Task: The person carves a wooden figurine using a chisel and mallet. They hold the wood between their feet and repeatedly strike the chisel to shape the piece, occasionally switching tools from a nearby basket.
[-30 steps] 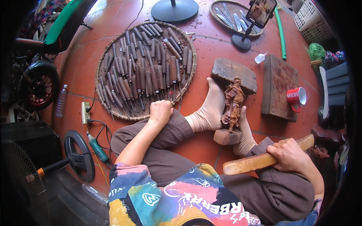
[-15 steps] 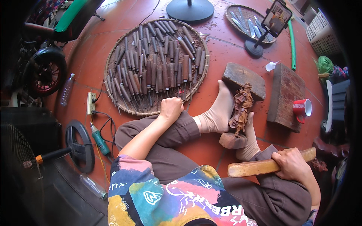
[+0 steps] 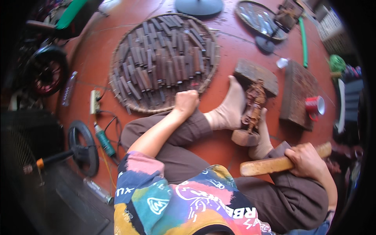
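Observation:
My left hand (image 3: 186,103) is closed in a fist above my bent left knee, close to the near rim of a round woven tray (image 3: 132,111). Nothing sticks out of the fist. On the tray lie many wooden-handled carving chisels (image 3: 160,64). Over my right leg, my right hand (image 3: 307,159) grips a flat wooden club (image 3: 260,167), its pale thick end pointing left. Between my socked feet is a carved wooden figure (image 3: 255,102) on a rounded base (image 3: 245,138), leaning back toward a dark wooden block (image 3: 256,77).
A second wooden block (image 3: 298,96) lies at the right, beside a red mug (image 3: 314,106). Farther back are a smaller tray (image 3: 243,19) of blades and a phone stand (image 3: 265,45). At the left are a power strip (image 3: 94,102), a green power tool (image 3: 103,141) and a fan (image 3: 82,149).
The whole view has shifted a little and blurred, so things sit slightly higher in it. Both hands keep their closed shape, and the club stays in my right hand.

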The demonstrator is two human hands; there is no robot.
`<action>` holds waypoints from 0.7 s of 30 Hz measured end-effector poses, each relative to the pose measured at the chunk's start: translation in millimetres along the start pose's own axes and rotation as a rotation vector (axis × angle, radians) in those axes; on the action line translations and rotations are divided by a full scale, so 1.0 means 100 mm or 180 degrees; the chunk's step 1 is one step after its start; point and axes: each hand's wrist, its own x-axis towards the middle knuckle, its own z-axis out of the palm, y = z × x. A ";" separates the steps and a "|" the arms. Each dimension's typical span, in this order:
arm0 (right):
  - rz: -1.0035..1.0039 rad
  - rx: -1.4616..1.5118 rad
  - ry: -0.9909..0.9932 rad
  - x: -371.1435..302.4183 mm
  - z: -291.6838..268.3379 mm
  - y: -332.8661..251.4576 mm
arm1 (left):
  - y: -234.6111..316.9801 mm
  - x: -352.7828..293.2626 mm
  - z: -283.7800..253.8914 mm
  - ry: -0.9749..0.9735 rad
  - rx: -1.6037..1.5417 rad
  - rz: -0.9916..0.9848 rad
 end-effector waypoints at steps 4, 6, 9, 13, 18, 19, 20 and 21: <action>0.0059 0.0051 -0.0036 -0.04 -0.09 -0.05 | 0.14 0.26 -0.39 -0.0714 -0.0022 -0.0351; 0.0032 0.0141 0.0005 -0.07 -0.08 -0.04 | 0.22 0.50 -0.49 -0.0036 -0.0840 -0.0451; -0.0050 0.0292 0.0219 -0.15 0.04 0.07 | 0.28 1.16 -0.41 0.0708 -0.1310 -0.0168; -0.0119 0.0260 0.0335 -0.13 0.05 0.08 | -0.02 1.97 0.08 0.1045 -0.0115 -0.0052; 0.0017 0.0329 0.0454 -0.22 0.16 0.12 | 0.22 2.54 0.11 -0.0447 0.0476 -0.1186; -0.0001 0.0312 0.0498 -0.21 0.16 0.12 | 0.21 2.52 0.07 -0.0451 0.0594 -0.1212; -0.0003 0.0296 0.0544 -0.21 0.17 0.12 | 0.12 2.55 0.10 -0.0534 0.0656 -0.1137; -0.0005 0.0278 0.0590 -0.21 0.17 0.13 | 0.05 2.56 0.13 -0.0616 0.0716 -0.1066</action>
